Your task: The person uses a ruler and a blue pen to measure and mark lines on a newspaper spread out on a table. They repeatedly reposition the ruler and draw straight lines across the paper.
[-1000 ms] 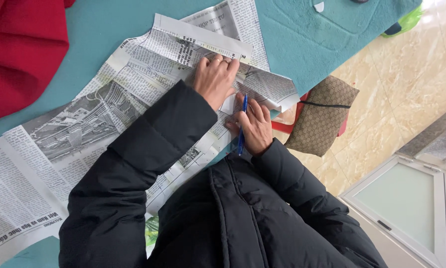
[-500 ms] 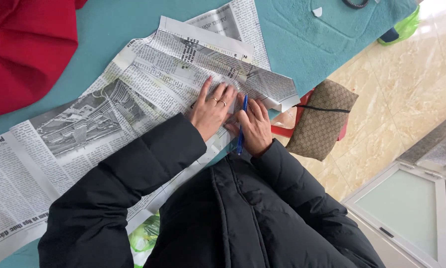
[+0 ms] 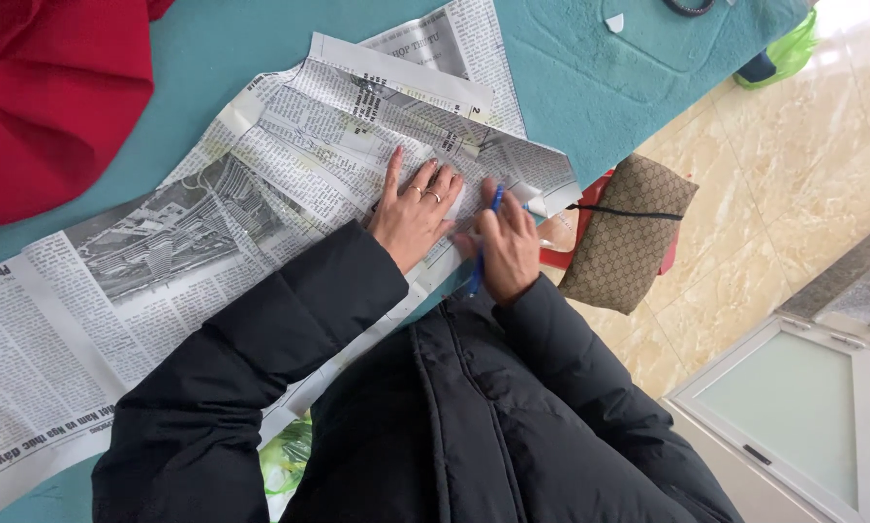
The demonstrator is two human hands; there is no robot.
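Note:
A large sheet of newspaper lies spread over a teal table, with a folded flap near its right end. My left hand lies flat on the paper, fingers spread, rings on two fingers. Just to its right, my right hand grips a blue pen, its tip pointing at the paper near the table's edge. Both arms wear black puffy jacket sleeves.
A red cloth lies at the table's upper left. A teal fabric piece covers the table's right end. A brown patterned bag rests on a red stool beside the table. A green plastic bag sits on the tiled floor.
My left hand slid down and left along the newspaper, from near the folded flap toward my right hand. The right hand with the pen stayed nearly in place.

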